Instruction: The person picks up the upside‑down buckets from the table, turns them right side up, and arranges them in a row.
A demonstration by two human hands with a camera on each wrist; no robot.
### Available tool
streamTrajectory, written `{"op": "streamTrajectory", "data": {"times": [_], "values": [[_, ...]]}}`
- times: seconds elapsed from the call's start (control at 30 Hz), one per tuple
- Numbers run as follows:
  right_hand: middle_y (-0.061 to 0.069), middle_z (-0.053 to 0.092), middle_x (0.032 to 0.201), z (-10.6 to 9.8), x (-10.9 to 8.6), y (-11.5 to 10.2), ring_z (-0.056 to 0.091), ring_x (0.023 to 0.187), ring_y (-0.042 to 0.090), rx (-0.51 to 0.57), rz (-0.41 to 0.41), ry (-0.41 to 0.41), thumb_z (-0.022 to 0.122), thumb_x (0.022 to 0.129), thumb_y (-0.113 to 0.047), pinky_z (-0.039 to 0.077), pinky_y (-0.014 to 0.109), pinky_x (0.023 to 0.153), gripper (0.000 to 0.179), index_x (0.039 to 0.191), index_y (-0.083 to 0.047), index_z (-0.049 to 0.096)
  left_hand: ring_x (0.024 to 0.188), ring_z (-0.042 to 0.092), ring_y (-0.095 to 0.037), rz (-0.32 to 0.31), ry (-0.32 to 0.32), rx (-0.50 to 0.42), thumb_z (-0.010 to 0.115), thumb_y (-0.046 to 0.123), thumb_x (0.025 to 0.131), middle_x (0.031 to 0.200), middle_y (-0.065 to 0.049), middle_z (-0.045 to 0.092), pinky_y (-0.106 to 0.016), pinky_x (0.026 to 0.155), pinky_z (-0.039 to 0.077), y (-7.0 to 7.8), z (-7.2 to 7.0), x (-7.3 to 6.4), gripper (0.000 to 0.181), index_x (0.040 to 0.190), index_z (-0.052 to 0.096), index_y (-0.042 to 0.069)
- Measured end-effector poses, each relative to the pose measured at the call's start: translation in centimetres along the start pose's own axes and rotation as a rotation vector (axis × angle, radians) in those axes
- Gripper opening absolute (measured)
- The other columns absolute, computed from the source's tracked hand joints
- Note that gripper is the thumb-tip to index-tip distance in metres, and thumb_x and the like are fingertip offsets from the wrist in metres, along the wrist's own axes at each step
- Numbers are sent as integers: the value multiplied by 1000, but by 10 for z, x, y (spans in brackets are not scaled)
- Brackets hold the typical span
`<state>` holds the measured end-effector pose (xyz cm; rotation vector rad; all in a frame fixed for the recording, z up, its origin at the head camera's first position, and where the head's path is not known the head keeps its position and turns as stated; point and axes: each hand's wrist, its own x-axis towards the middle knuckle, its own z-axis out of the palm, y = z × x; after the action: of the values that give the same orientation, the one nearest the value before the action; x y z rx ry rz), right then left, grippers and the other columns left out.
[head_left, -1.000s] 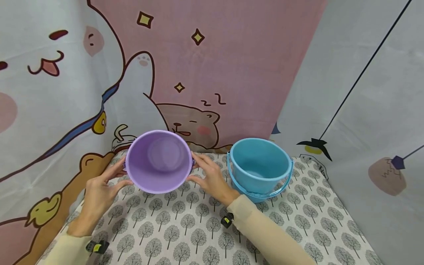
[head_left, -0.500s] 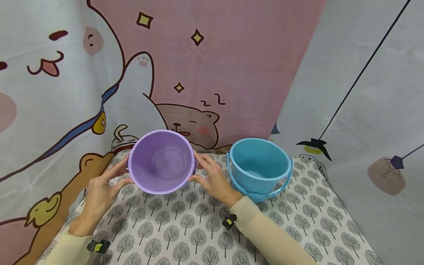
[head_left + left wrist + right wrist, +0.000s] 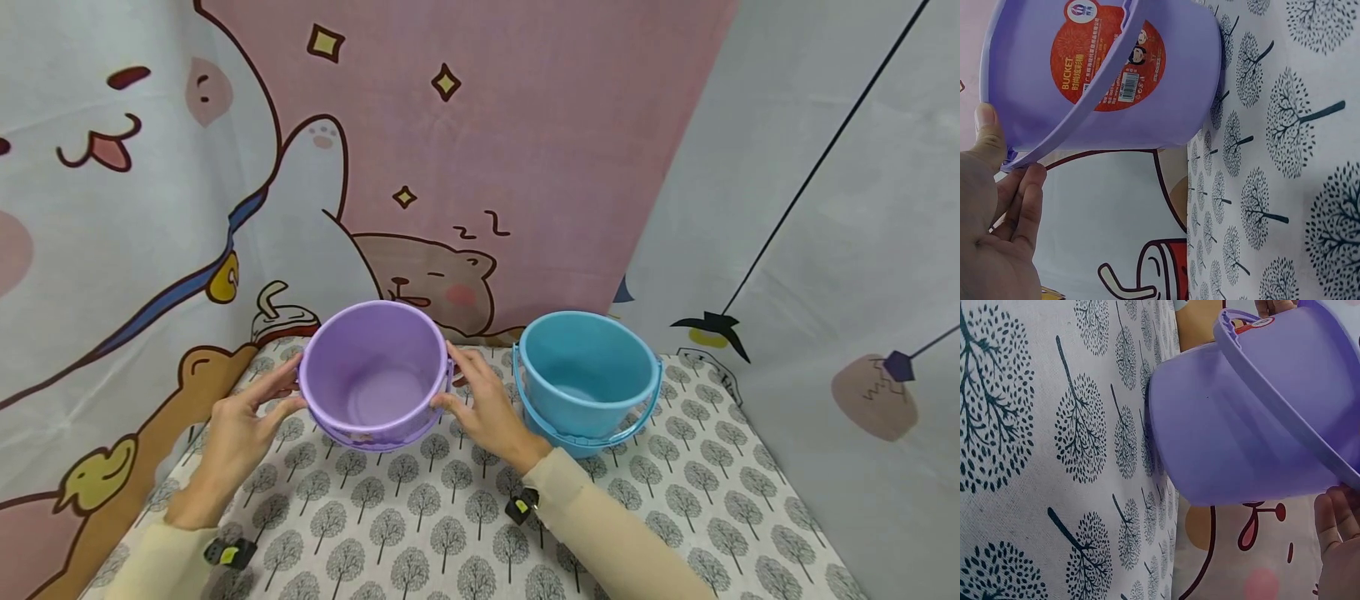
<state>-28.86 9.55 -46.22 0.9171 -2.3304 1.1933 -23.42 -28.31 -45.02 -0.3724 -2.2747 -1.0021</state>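
A purple bucket [image 3: 378, 358] is held between both hands, its mouth tilted toward me. My left hand [image 3: 243, 421] pinches its left side, thumb at the rim and fingers by the handle joint. On the opposite side my right hand [image 3: 487, 408] grips in the same way. The bucket's handle [image 3: 1079, 115] hangs down across its front, over a red round label [image 3: 1119, 94] reading BUCKET. In both wrist views the base is right at the patterned cloth. Inside, the bucket shows only its bare walls and floor.
To the right of my right hand stands a light blue bucket [image 3: 585, 367] with its handle lowered at the front. The table has a white tree-print cloth [image 3: 420, 542]. Cartoon-printed curtains [image 3: 555, 150] rise behind and at both sides.
The purple bucket has shifted slightly right and tipped more upright, so its front handle now shows in the head view. Both hands moved along with it. The blue bucket stays put.
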Motion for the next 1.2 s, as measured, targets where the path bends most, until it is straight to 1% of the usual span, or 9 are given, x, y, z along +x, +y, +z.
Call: {"op": "streamTrajectory", "data": {"times": [0.17,0.3,0.37,0.47,0.53,0.6,0.9,1.07,1.2], "values": [[16,63,164,1,-2,0,65,152,36,19,52,-1,83,107,-32,51,65,135,92,182,-9,37,119,63,28,-18,-10,-1,94,0,93,133,-17,87,3,107,46,-1,5,2,76,162,70,20],[17,62,164,1,-4,2,62,156,39,13,82,-4,80,108,-36,49,68,136,90,182,-9,37,121,67,21,-16,-24,-10,92,2,97,135,-17,86,1,103,50,-2,9,5,72,162,70,20],[17,61,165,1,-4,2,61,157,40,10,96,-9,78,109,-38,48,69,136,90,182,-8,37,123,74,9,-9,-24,-3,92,1,97,134,-17,87,1,103,50,-3,10,6,71,162,70,20],[20,59,166,1,-3,3,59,159,43,9,114,-19,75,110,-42,47,70,136,89,182,-5,36,121,86,-21,-4,-18,6,92,1,97,134,-17,87,1,101,51,-3,13,8,70,162,71,20],[21,58,167,1,-2,5,57,160,44,12,124,-27,72,112,-46,46,72,136,89,182,-5,36,120,85,-40,-12,-23,9,91,2,98,135,-17,86,1,100,52,-3,15,10,69,162,71,21],[23,58,167,0,-2,6,56,160,46,16,128,-29,69,112,-51,45,74,136,90,182,-4,35,121,82,-49,-25,-35,5,90,4,100,138,-17,85,0,100,53,-3,17,12,67,162,70,21],[23,58,164,-1,1,12,57,158,45,29,130,3,51,111,-73,46,72,136,100,182,-5,35,125,83,-46,-75,-91,-5,85,14,108,145,-13,83,4,99,48,-1,21,22,62,166,67,27],[24,60,160,-2,2,10,62,152,44,23,137,17,49,110,-75,51,70,133,102,181,-4,36,124,84,-47,-102,-118,-37,84,16,109,146,-15,82,4,96,49,2,23,26,61,166,66,26],[26,58,162,-2,1,12,62,153,45,30,142,23,52,111,-72,51,70,133,100,181,-2,37,125,83,-50,-97,-131,-48,83,15,109,145,-17,82,5,95,49,0,27,26,60,166,66,23]]}}
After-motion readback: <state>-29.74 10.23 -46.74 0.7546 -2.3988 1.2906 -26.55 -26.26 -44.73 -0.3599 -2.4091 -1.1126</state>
